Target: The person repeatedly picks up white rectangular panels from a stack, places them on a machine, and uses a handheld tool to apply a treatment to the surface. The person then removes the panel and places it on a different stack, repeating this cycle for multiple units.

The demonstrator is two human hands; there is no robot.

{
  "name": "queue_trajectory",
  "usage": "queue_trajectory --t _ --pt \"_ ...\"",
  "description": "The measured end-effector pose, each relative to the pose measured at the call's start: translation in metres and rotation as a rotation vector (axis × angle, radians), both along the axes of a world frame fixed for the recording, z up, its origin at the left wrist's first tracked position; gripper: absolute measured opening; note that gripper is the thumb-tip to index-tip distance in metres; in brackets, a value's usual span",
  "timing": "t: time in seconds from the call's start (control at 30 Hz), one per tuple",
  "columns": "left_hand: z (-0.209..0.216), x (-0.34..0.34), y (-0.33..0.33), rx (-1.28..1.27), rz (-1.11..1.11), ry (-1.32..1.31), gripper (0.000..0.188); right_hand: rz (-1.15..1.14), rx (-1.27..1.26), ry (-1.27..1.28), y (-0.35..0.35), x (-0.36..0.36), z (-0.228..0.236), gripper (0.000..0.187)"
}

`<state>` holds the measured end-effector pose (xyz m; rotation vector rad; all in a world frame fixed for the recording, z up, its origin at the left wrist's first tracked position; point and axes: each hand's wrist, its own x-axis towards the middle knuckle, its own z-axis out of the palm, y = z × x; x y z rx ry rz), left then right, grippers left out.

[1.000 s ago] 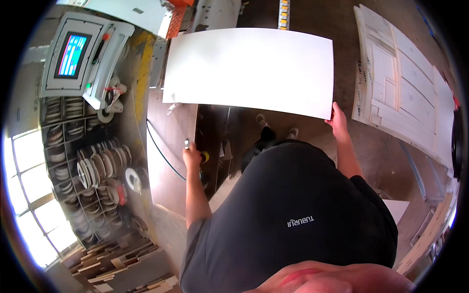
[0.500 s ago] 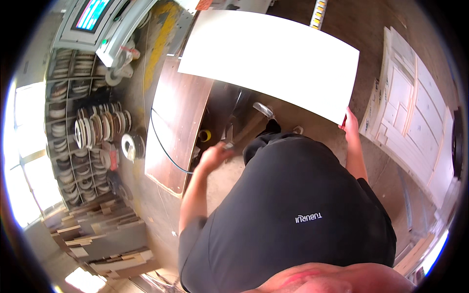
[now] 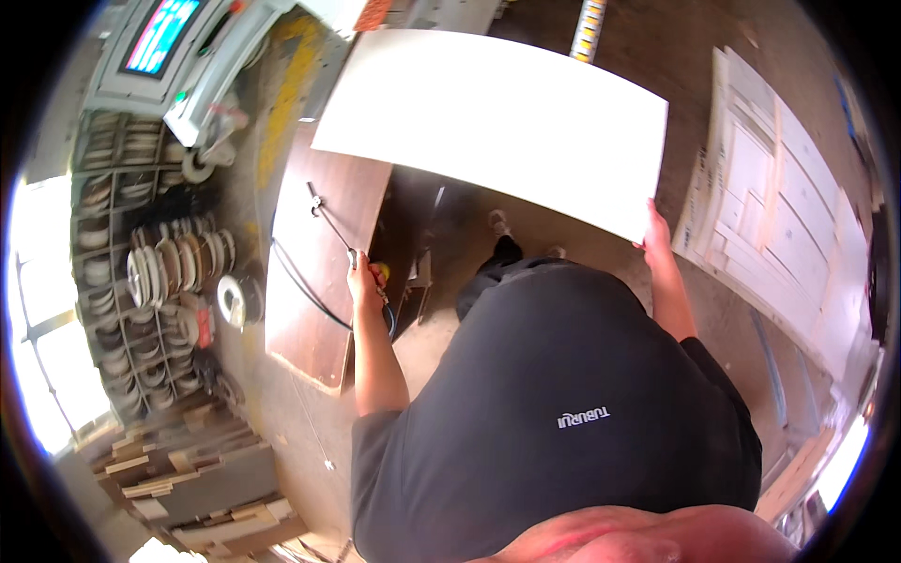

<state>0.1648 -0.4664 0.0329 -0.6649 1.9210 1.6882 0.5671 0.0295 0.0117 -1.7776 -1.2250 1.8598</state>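
Note:
A large white panel (image 3: 497,122) reaches across in front of me. My right hand (image 3: 657,235) grips its near right corner, with the fingers partly hidden by the edge. On the left, my left hand (image 3: 364,286) is closed around what looks like an air blow gun (image 3: 330,220) with a long thin tube. The tube points away from me over a brown wood-grain board (image 3: 319,272). A dark hose (image 3: 305,291) curves across that board, and a bluish piece of hose hangs below the hand.
Left of the board stands a rack of edge-banding rolls (image 3: 178,267), below a machine with a screen (image 3: 161,36). Stacked offcut boards (image 3: 202,469) lie at the lower left. Several white panels (image 3: 779,206) are piled on the right. A yellow-marked strip (image 3: 588,28) sits behind the panel.
My left hand has moved left and a little away from me, from beside my body to the brown board's edge. The blow gun's tube now shows plainly. My right hand stays on the panel corner.

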Motion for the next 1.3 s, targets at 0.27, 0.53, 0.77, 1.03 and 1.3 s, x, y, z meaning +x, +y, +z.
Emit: queue_trajectory --t 0.27,0.53,0.77,1.03,1.3 --pt "-0.031 0.036 0.112 0.155 -0.938 -0.116 0.027 0.026 -0.003 -0.073 0.001 -0.010 0.053 0.052" --pt "0.029 0.029 0.088 -0.289 -1.663 -0.065 0.028 0.007 -0.045 0.008 -0.010 -0.001 0.013 0.052" --pt "-0.003 0.002 0.133 0.076 -0.509 0.138 0.023 0.176 0.058 -0.295 -0.018 0.011 -0.037 0.058" --pt "-0.003 -0.002 0.198 0.423 -0.172 0.131 0.044 0.175 0.014 -0.283 -0.030 -0.040 0.013 0.052" --pt "0.014 -0.015 0.219 0.456 -0.266 0.093 0.050 0.220 0.075 -0.311 -0.018 -0.072 0.035 0.054"
